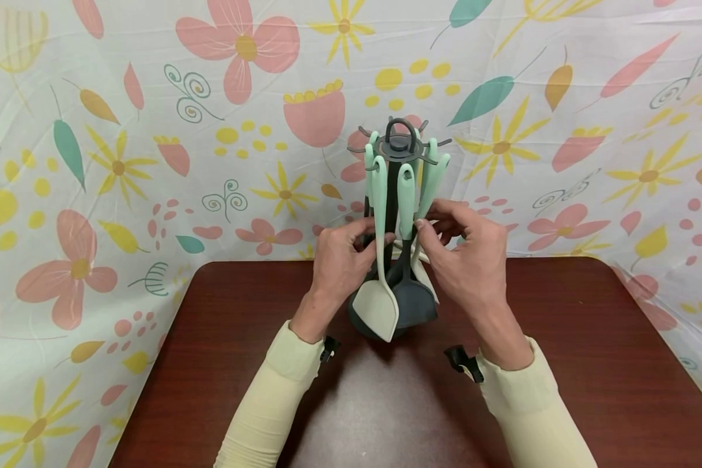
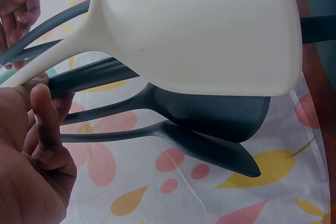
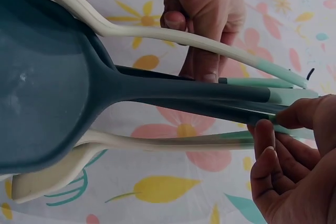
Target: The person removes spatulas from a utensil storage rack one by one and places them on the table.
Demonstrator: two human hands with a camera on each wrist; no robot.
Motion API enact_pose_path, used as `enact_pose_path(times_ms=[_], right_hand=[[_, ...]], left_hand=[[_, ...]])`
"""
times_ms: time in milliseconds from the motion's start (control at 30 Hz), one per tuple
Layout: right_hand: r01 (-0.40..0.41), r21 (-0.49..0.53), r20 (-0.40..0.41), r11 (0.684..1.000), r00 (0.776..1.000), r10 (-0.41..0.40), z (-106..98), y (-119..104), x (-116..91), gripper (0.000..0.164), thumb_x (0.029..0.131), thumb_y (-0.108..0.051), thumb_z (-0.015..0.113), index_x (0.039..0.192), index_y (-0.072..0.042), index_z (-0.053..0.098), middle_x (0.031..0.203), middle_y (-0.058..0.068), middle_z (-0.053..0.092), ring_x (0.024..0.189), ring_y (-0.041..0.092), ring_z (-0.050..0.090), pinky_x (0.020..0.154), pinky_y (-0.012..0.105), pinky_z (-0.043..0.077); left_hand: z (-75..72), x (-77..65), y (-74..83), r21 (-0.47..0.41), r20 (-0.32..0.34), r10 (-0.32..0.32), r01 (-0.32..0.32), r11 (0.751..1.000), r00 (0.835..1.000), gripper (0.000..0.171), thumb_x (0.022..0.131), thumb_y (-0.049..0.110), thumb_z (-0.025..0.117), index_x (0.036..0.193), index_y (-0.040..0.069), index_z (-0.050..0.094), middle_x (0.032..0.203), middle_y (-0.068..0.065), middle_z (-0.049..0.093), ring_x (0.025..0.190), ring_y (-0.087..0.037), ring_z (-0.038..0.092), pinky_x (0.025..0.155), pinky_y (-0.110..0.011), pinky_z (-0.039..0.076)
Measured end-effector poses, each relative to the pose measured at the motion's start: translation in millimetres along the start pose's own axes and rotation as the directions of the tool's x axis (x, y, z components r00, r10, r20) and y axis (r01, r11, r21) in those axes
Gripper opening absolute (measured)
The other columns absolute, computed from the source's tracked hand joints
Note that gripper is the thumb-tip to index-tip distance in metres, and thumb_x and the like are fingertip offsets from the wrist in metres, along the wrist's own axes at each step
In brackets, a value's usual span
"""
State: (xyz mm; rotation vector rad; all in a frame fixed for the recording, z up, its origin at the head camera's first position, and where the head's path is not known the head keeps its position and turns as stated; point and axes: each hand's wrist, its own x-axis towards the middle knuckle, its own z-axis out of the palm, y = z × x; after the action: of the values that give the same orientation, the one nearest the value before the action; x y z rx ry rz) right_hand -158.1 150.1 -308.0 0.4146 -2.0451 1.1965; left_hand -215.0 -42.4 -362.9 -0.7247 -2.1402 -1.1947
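A dark utensil stand (image 1: pixel 399 148) with a ring on top stands on the table, mint-handled kitchen utensils hanging around it. My left hand (image 1: pixel 340 260) curls its fingers around the stand's dark pole (image 2: pixel 94 77), behind the shaft of a cream turner (image 1: pixel 377 305). Beside that hangs a dark turner (image 1: pixel 414 302). At the stand's right side, my right hand (image 1: pixel 468 250) pinches the lower part of a tilted mint-handled utensil (image 1: pixel 435 182) between thumb and fingers. Which head belongs to that handle I cannot tell. A cream utensil (image 3: pixel 47 174) hangs just past the right fingers.
The stand is near the back edge of a dark red-brown table (image 1: pixel 240 338). A flowered cloth (image 1: pixel 152 130) hangs behind it. More dark utensils (image 2: pixel 210 150) hang on the stand's left and far side. Small black wrist mounts (image 1: pixel 463 363) sit at both cuffs.
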Motion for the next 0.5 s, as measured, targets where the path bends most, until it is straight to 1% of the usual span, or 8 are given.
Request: enact_pose_path(times_ms=[333, 500], right_hand=[[-0.002, -0.012, -0.023, 1.0, 1.0, 0.001, -5.5, -1.1, -0.2, 0.016, 0.095, -0.006, 0.077, 0.111, -0.006, 0.081, 0.092, 0.005, 0.079, 0.073, 0.004, 0.065, 0.071, 0.017, 0.051], [-0.002, -0.022, -0.03, 1.0, 1.0, 0.001, -8.0, -0.7, -0.7, 0.014, 0.094, -0.005, 0.078, 0.108, -0.006, 0.081, 0.09, 0.006, 0.077, 0.071, 0.001, 0.064, 0.071, 0.016, 0.05]], left_hand=[[-0.1, -0.2, 0.8, 0.002, 0.005, -0.01, 0.01, 1.0, 1.0, 0.023, 0.094, 0.031, 0.084, 0.11, 0.014, 0.083, 0.087, 0.001, 0.08, 0.054, -0.003, 0.055, 0.051, -0.025, 0.046], [0.1, -0.4, 1.1, -0.001, 0.008, -0.016, 0.016, 1.0, 1.0, 0.022, 0.094, 0.03, 0.084, 0.109, 0.014, 0.083, 0.08, 0.0, 0.077, 0.053, -0.002, 0.055, 0.049, -0.025, 0.045]])
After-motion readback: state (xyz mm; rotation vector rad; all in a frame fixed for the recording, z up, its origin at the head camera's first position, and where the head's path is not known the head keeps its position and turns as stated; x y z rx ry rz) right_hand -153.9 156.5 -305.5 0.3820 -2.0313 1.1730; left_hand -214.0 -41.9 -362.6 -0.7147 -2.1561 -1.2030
